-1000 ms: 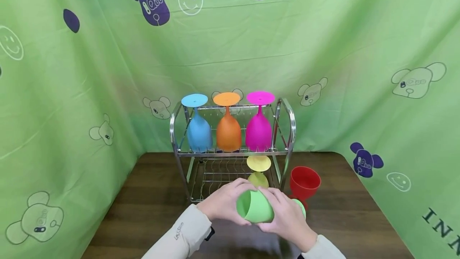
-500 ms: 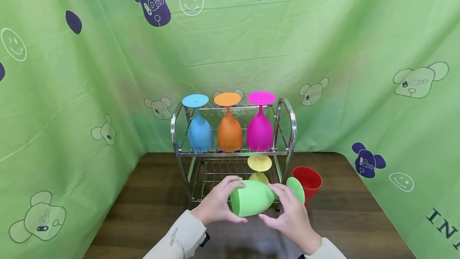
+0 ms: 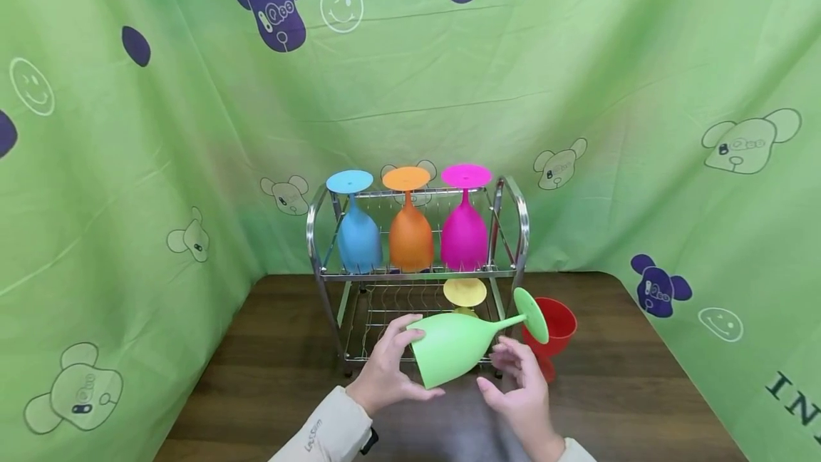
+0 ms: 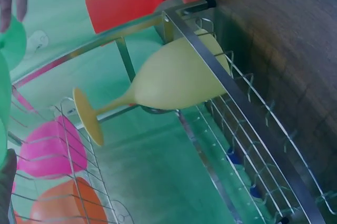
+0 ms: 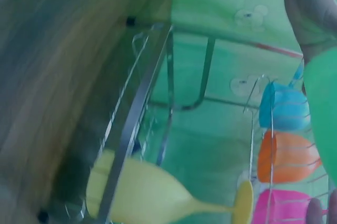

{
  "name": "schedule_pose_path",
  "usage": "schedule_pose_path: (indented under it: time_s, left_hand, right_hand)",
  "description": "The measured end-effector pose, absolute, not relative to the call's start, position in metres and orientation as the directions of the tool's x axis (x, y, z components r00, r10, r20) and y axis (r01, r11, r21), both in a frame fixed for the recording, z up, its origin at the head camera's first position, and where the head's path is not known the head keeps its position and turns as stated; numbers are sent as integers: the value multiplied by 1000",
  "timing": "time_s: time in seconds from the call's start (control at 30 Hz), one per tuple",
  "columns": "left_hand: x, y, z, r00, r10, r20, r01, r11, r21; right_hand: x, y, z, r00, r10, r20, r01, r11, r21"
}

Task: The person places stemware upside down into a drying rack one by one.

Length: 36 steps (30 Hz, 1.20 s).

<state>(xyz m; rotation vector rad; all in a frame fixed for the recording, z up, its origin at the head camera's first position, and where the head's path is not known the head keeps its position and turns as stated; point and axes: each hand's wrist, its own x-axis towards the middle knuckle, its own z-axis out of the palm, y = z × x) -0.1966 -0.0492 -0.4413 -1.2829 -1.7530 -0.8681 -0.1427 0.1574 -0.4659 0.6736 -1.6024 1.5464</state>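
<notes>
My left hand point(image 3: 388, 366) grips a light green wine goblet point(image 3: 452, 348) by its bowl near the rim, thumb below and fingers on the far side. The goblet is tilted, its rim toward the lower left and its stem and round base toward the upper right. Just below the stem is my right hand point(image 3: 522, 394), fingers relaxed and bent, apart from the goblet as far as I can tell. Behind it, a yellow goblet point(image 4: 174, 71) stands upside down on the lower tier of the metal rack point(image 3: 417, 275). Only a green part of the held goblet point(image 5: 324, 113) shows in the right wrist view.
Blue point(image 3: 359, 237), orange point(image 3: 410, 237) and magenta point(image 3: 465, 237) goblets stand upside down along the rack's upper tier. To the rack's right, a red goblet point(image 3: 556, 326) is upright on the dark wooden table point(image 3: 256, 369). A green printed cloth point(image 3: 410, 91) surrounds the table.
The green goblet has turned, its base rising up and to the right. My right hand has let go of it and dropped slightly, while my left hand keeps its grip on the bowl.
</notes>
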Motion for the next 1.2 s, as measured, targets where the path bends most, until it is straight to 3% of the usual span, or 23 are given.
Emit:
schedule_pose_path:
  time_s: [0.07,0.17,0.3,0.47,0.8,1.03,1.2]
  left_hand:
    - [-196,-45,-441,-166,420,892,965,254,60]
    - [-197,-39,-441,-154,397,905,966,253,53]
    - [-200,-32,-442,-138,369,919,968,245,47]
    - [-202,-28,-443,-141,354,925,972,227,61]
    - [-197,-28,-445,-242,378,894,962,216,169]
    - [-198,-45,-447,-301,427,853,946,245,211]
    - [-198,-69,-451,-432,392,812,890,329,314]
  right_hand:
    - [-139,152,-463,-657,164,736,-747,-11,-665]
    - [-138,145,-458,-769,181,613,-638,-148,-756]
    - [-140,137,-453,-821,211,530,-569,-239,-787]
    - [-144,132,-449,-842,189,506,-539,-331,-774]
    - [-145,127,-445,-842,195,503,-539,-333,-774]
    - [-148,129,-445,-841,208,500,-538,-219,-814]
    - [-151,128,-446,-834,211,509,-535,-88,-840]
